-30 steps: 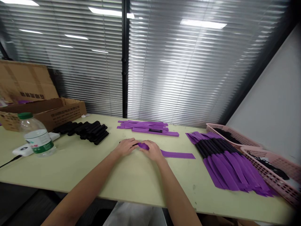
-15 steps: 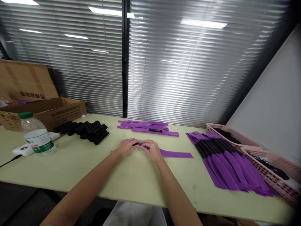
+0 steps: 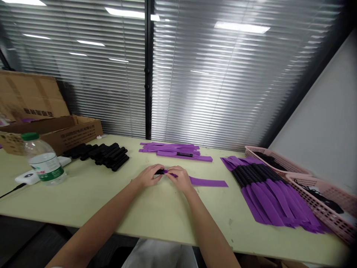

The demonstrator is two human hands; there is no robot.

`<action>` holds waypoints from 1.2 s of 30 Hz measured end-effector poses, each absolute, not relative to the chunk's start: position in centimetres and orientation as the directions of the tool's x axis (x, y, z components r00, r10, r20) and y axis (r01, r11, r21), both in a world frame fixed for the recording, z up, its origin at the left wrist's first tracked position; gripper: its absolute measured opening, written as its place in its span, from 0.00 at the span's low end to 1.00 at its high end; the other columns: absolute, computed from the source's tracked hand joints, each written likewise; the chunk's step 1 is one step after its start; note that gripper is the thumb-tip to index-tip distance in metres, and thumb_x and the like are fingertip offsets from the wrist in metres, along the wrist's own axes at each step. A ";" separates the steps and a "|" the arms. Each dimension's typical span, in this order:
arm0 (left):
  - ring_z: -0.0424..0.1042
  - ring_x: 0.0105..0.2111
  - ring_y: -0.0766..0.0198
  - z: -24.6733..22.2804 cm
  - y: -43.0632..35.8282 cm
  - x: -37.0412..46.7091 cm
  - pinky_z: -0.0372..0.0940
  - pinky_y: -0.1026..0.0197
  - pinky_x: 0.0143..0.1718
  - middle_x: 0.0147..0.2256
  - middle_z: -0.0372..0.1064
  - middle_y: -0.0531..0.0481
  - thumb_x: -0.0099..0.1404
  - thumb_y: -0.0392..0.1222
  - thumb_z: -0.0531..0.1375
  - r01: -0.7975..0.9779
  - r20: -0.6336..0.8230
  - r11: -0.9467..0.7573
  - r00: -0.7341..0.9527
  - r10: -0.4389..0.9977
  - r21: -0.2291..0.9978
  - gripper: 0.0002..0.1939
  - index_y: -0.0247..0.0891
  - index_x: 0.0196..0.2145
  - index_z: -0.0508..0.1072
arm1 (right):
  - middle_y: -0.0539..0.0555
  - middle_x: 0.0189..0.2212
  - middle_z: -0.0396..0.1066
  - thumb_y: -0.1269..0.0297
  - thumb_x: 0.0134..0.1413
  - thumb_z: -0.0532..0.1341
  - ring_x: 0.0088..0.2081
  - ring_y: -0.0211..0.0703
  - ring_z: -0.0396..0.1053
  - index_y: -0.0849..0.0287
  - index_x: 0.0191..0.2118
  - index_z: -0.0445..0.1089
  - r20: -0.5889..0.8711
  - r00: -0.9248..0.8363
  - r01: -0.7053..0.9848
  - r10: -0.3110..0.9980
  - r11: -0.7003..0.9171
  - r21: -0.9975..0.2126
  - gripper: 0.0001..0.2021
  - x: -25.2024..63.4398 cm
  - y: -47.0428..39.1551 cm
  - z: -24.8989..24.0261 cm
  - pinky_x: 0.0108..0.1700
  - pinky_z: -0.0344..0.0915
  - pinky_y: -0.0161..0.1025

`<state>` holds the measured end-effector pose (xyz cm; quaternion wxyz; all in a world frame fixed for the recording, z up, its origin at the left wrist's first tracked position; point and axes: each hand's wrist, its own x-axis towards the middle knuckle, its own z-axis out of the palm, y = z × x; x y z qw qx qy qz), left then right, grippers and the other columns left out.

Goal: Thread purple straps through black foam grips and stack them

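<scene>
Between my hands, low over the middle of the table, a purple strap (image 3: pixel 209 182) meets a black sleeve (image 3: pixel 160 172). My left hand (image 3: pixel 149 175) is closed around the black sleeve, with part of it showing between thumb and fingers. My right hand (image 3: pixel 179 178) pinches the purple strap close to the sleeve's end, and the strap's long tail lies off to the right on the tabletop. Whether the strap's tip is inside the sleeve is hidden by my fingers. Behind my hands lies a stack of purple straps (image 3: pixel 167 147), the front one carrying a ribbed black sleeve (image 3: pixel 184 154).
A pile of black sleeves (image 3: pixel 108 154) lies left, near a plastic bottle (image 3: pixel 46 163), a white device (image 3: pixel 28 177) and an open cardboard box (image 3: pixel 80 132). On the right are sleeved purple straps (image 3: pixel 275 193) and two pink baskets (image 3: pixel 298 172) holding black items. Window blinds (image 3: pixel 223 85) rise behind.
My left fingers have shifted slightly, so more of the black sleeve shows. The strap's tail has slid a little to the left. Everything else is unchanged.
</scene>
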<state>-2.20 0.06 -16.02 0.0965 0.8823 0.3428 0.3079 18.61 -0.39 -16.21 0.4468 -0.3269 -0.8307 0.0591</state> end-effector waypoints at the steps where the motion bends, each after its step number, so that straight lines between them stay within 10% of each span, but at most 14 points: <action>1: 0.69 0.45 0.57 -16.0 0.1 -2.2 0.63 0.58 0.48 0.45 0.70 0.45 0.63 0.40 0.53 0.543 0.477 -0.745 0.574 0.666 0.387 0.14 0.38 0.47 0.65 | 0.53 0.35 0.76 0.64 0.55 0.63 0.37 0.42 0.72 0.55 0.31 0.76 0.703 -0.388 0.489 0.596 0.780 -0.391 0.05 18.6 -0.4 -16.2 0.44 0.68 0.40; 36: 0.70 0.36 0.59 -15.5 1.0 -2.9 0.63 0.60 0.38 0.36 0.72 0.48 0.62 0.45 0.56 0.532 0.402 -0.722 0.602 0.690 0.443 0.14 0.37 0.42 0.72 | 0.53 0.35 0.75 0.65 0.55 0.63 0.39 0.42 0.72 0.55 0.33 0.76 0.664 -0.376 0.511 0.646 0.742 -0.433 0.04 19.4 -0.3 -16.0 0.44 0.68 0.39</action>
